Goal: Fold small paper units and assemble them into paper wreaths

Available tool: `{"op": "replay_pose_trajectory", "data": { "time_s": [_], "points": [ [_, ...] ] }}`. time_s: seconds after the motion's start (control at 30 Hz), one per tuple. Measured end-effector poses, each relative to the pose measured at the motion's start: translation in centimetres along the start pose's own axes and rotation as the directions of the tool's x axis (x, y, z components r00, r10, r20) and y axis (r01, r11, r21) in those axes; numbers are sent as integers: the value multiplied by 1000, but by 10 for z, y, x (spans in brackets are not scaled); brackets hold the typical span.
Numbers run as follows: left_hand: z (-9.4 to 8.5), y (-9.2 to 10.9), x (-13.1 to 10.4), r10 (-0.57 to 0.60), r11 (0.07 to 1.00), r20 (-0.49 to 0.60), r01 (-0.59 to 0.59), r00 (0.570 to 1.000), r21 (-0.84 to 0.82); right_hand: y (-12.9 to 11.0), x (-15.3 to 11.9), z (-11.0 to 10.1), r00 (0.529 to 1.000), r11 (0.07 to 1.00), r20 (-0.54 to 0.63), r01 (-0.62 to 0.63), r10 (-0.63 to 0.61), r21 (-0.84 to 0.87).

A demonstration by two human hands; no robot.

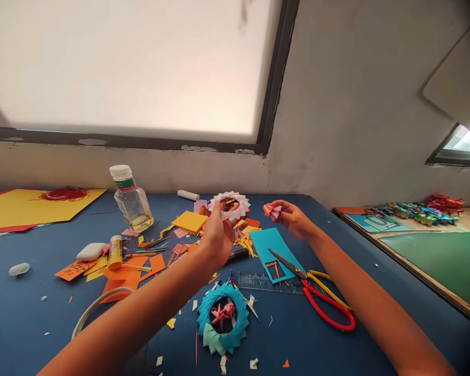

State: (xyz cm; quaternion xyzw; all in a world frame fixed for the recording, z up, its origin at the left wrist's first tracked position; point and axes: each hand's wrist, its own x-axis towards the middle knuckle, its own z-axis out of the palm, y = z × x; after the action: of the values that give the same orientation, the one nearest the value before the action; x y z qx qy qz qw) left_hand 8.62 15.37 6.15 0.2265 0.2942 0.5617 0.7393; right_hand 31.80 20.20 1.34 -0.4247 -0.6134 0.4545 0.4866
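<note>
My left hand (219, 237) is closed on a pink-and-white folded paper ring (241, 200), with the thumb on the near side and fingertips showing below it. Across from it, my right hand (295, 219) pinches a small orange and pink folded paper piece (273, 211). The two held pieces are apart, both above the table. Nearer to me lies a blue paper ring (241, 313) with one light green part, and pink paper stars (221, 316) show inside its opening. Below my right hand rests a blue paper sheet (272, 245) with a square hole.
Scissors (305, 274) lie open over the sheet and a clear ruler (253, 281). At left stand a bottle (133, 203) and a glue stick (115, 252) among orange and yellow paper scraps (154, 266). A tape roll (88, 308) is partly behind my left forearm.
</note>
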Motion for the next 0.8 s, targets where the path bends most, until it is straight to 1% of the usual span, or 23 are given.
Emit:
{"op": "replay_pose_trajectory", "data": {
  "time_s": [0.13, 0.23, 0.33, 0.4, 0.5, 0.63, 0.7, 0.8],
  "points": [
    [-9, 4, -16, 47, 999, -7, -47, 999, 4, -24, -39, 34, 995, 989, 98, 0, -15, 147],
    [-22, 7, -37, 61, 998, -58, -60, 996, 31, -39, -71, 55, 989, 972, 144, -10, -25, 236],
    [-34, 12, -61, 34, 999, -108, -31, 994, 30, -52, -101, 69, 981, 951, 194, -38, -23, 308],
    [-37, 18, -77, 39, 999, -120, -37, 992, 19, -61, -117, 75, 976, 936, 217, -56, -22, 348],
    [-34, 28, -101, 86, 996, -91, -86, 992, 0, -71, -136, 85, 974, 914, 226, -66, -29, 401],
    [-18, 37, -130, 123, 989, -34, -125, 992, -73, -78, -149, 107, 978, 886, 207, -70, -30, 458],
    [-9, 37, -141, 115, 985, -1, -114, 993, -131, -79, -152, 121, 980, 872, 198, -75, -26, 484],
    [0, 33, -153, 103, 977, 96, -82, 990, -196, -77, -153, 139, 983, 852, 185, -84, -15, 516]
  ]
}}
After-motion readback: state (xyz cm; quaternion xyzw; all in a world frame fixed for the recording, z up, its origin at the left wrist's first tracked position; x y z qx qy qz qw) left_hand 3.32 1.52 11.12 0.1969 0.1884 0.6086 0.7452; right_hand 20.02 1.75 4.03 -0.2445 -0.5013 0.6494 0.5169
